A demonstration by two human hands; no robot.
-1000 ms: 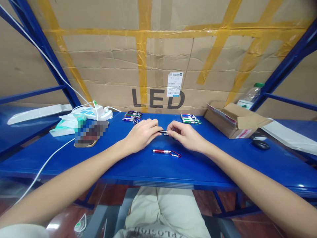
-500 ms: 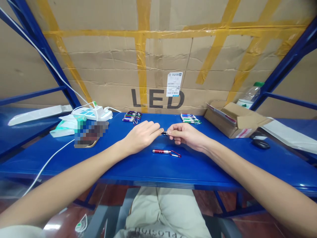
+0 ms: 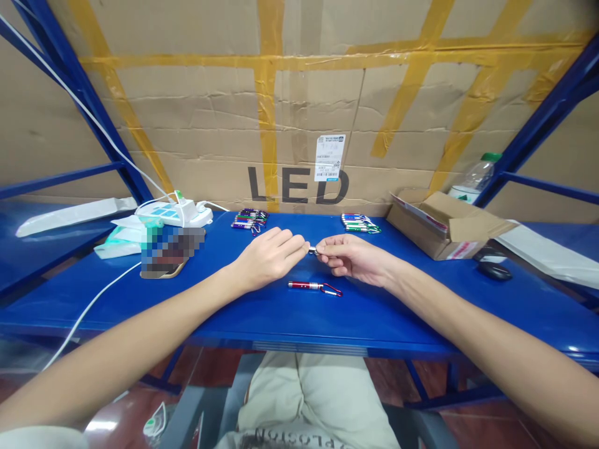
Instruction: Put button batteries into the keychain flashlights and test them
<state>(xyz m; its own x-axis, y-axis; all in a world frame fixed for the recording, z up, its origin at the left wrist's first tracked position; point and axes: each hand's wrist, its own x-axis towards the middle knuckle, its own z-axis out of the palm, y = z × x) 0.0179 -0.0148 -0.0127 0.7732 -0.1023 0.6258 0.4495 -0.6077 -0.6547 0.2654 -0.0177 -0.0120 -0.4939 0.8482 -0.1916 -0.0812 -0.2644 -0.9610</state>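
While a broad cardboard panel (image 3: 309, 106) lettered LED stands well beyond the red penlight (image 3: 304, 285), the blue counter (image 3: 281, 321) spreads beneath that penlight and out to both sides of it. A cardboard box (image 3: 463, 240) sits well to the penlight's right and farther from the person. The left hand (image 3: 271, 259) is just beyond the penlight, toward its left end, with knuckles up and fingers curled; the right hand (image 3: 358, 259) is just beyond it toward the right end, thumb and forefinger pinched together. Near the panel, a left cluster of penlights (image 3: 249, 221) lies beyond the red penlight and to its left, and a right cluster of penlights (image 3: 359, 223) beyond and to its right. The red penlight rests with neither hand gripping it; its long axis runs left to right, its carabiner clip (image 3: 331, 292) at the right. Smallest is a shiny metallic piece (image 3: 312, 250), straight beyond the penlight and bridging the two hands. The right hand grips its right end, and the left appears to hold the other, though curled fingers hide how. What counts in space, as far as can be judged, is that the piece's long axis runs from hand to hand, roughly parallel to the penlight, with neither hand clearly nearer.
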